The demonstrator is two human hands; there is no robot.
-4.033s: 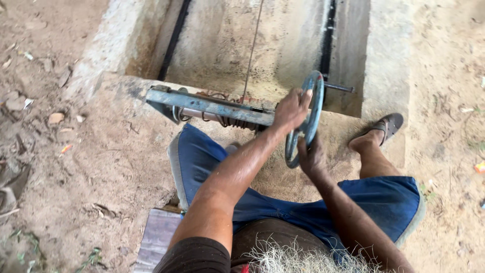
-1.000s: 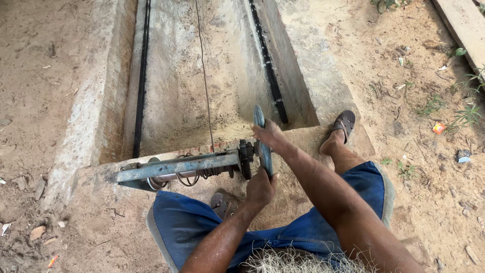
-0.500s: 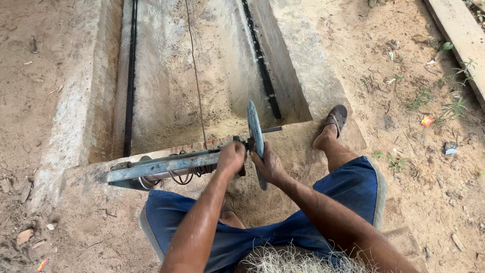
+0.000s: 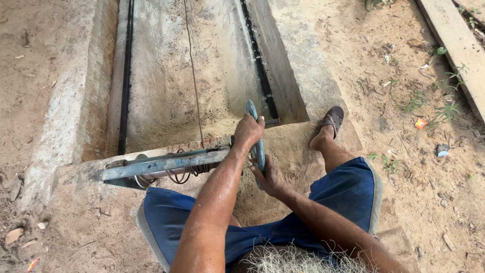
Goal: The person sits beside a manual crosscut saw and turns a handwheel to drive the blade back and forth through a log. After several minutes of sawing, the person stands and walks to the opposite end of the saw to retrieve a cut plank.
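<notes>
Looking down through the head camera, we are sitting on sandy ground at the near end of a long concrete trough (image 4: pixel 166 101), and both of our hands are gripping a blue-grey metal handwheel (image 4: pixel 255 136). Our left hand (image 4: pixel 248 131) is clenched over the upper rim of the wheel, fingers curled round it. Our right hand (image 4: pixel 270 177) is grasping the lower rim from beneath, thumb side toward us. The wheel is standing on edge, so we are seeing it almost edge-on, and it is sitting at the right end of a flat steel bar (image 4: pixel 166 164) that is lying across the near wall of the trough. Dark cable coils (image 4: pixel 184 172) are hanging just under that bar, near its right half.

A thin wire (image 4: pixel 192 71) is running from the bar straight up the middle of the trough toward the far edge. Two black rails (image 4: pixel 126 76) are lying along the trough floor, one close to the left wall and one close to the right wall.

We are wearing blue shorts (image 4: pixel 348 192), knees spread to either side of the wheel. Our right foot, in a brown sandal (image 4: pixel 333 119), is resting on the sand just beside the trough's near right corner. A pale wooden plank (image 4: pixel 457 50) is lying on the ground well to the right, with small scraps of litter scattered near it.
</notes>
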